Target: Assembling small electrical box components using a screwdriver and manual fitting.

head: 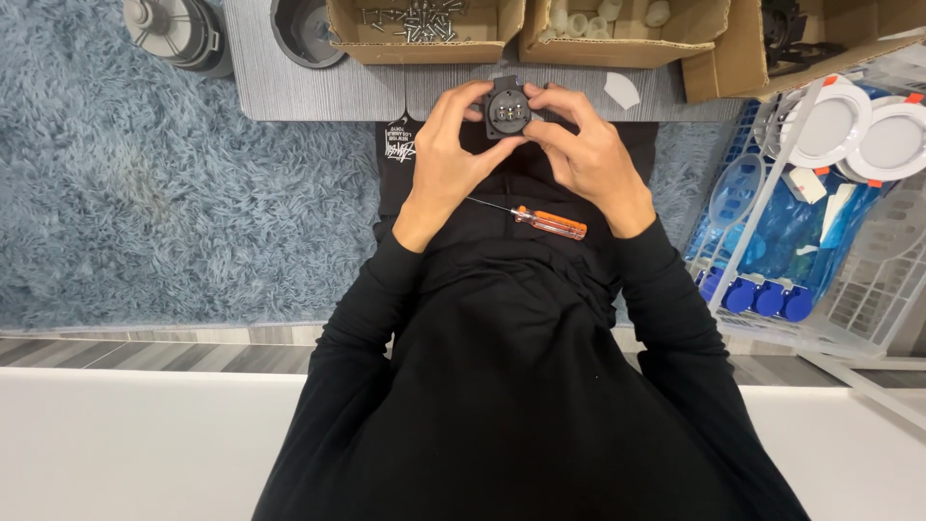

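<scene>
Item: small black round part [507, 108], top centre of frame, pinched betw. left hand [446, 145] & right hand [582, 150], being fitted/inspected; orange-handled screwdriver [548, 223] idle on lap, prob. needed nxt.

Three open brown cardboard boxes [424, 39] along table's far edge

socket part [506, 108]: black | screwdriver [550, 223]: orange handle | rug [145, 193]: shaggy blue-grey | boxes [424, 34]: brown
</scene>
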